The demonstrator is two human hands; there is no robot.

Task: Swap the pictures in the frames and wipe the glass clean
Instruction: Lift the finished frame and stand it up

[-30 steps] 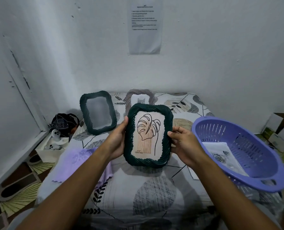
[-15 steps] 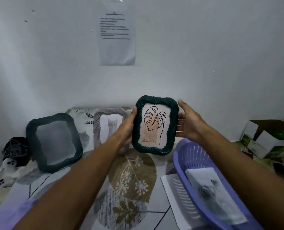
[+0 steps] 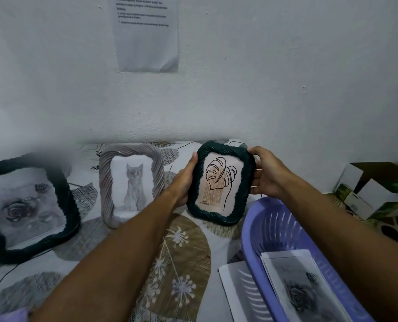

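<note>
A: Entry. The leaf-print frame (image 3: 221,183) sits right of centre in the picture, held upright near the foot of the wall, its lower edge at or just above the patterned tablecloth (image 3: 184,263); contact cannot be told. The left hand (image 3: 184,182) grips its left rim, thumb on the front edge, fingers hidden behind. The right hand (image 3: 263,174) holds the right rim, thumb curled over the top corner, fingers lying together behind the frame.

B: Risk?

A: Judged only: if both hands let go before the stand behind is set, the frame could tip forward onto its glass, or slide into the purple basket (image 3: 283,228) just below and right of it. The stand is not visible, so its state is unknown. The thumbs on the front edge could also smear the glass.

B: Neighbours?

A: The grey frame with the cat picture (image 3: 131,182) stands just left of the left hand. The dark frame with the rose picture (image 3: 28,212) stands at far left, blurred. Loose prints (image 3: 302,284) lie in the basket.

B: Change from half a second ago?

A: The frame has come lower and nearer the tablecloth; the right thumb now hooks over the top corner.
</note>
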